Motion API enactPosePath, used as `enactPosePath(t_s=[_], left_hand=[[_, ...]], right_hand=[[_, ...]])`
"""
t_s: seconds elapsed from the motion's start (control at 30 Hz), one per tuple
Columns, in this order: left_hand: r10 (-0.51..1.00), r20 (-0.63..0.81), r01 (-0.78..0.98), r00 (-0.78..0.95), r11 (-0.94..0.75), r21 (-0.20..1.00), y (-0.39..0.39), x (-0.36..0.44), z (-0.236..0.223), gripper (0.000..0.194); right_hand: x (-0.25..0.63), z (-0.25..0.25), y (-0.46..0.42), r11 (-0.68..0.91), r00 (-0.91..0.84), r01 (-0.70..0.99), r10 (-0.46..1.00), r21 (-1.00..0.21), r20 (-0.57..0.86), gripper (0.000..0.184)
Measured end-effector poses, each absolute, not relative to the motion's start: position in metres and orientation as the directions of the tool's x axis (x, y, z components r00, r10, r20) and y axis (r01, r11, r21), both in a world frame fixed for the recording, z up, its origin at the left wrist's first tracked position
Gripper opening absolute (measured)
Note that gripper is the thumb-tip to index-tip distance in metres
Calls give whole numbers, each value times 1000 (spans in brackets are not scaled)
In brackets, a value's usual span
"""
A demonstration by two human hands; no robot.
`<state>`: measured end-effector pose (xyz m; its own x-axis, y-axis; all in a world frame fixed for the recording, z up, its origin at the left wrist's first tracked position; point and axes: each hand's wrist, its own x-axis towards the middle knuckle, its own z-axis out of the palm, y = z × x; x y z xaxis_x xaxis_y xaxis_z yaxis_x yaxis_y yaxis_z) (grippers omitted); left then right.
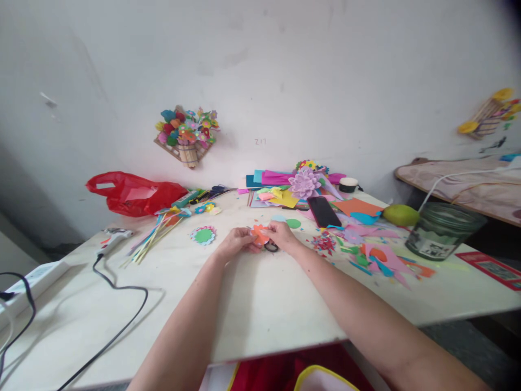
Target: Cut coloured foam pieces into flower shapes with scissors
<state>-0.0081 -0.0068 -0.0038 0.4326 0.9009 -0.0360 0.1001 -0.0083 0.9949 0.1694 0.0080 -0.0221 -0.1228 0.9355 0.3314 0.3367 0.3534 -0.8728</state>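
An orange flower-shaped foam or paper cutout [259, 234] is pinched between my two hands over the middle of the table. My left hand [236, 242] grips its left edge with the fingertips, and my right hand [284, 235] holds its right side. Just under my right hand lies a black loop, apparently a scissors handle [271, 247], mostly covered. Left of my hands rests a layered scalloped flower [204, 235] with a green centre. Beyond my right hand lie a green disc [293, 223] and a pale blue disc [279, 218].
Right: scraps [378, 255], a black phone [321, 212], a glass jar [442, 231] and a green fruit [400, 215]. Left: a glue gun [116, 239] with a trailing cord, sticks [148, 241], a red bag [134, 194] and a power strip [38, 285]. Coloured sheets [277, 177] lie against the wall.
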Motion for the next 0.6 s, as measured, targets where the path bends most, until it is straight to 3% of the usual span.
enactPosePath(t_s=[0.13, 0.37, 0.6], left_hand=[[892, -45, 92, 451, 4, 996, -7, -8, -3, 36], [885, 12, 41, 466, -35, 999, -4, -12, -5, 38], [896, 4, 16, 445, -13, 1000, -5, -10, -5, 37]], right_hand=[[169, -20, 6, 376, -126, 323, 927, -869, 354, 29], [171, -14, 3, 202, -219, 142, 961, -969, 168, 25], [171, -18, 6, 217, -176, 148, 966, -965, 190, 21]])
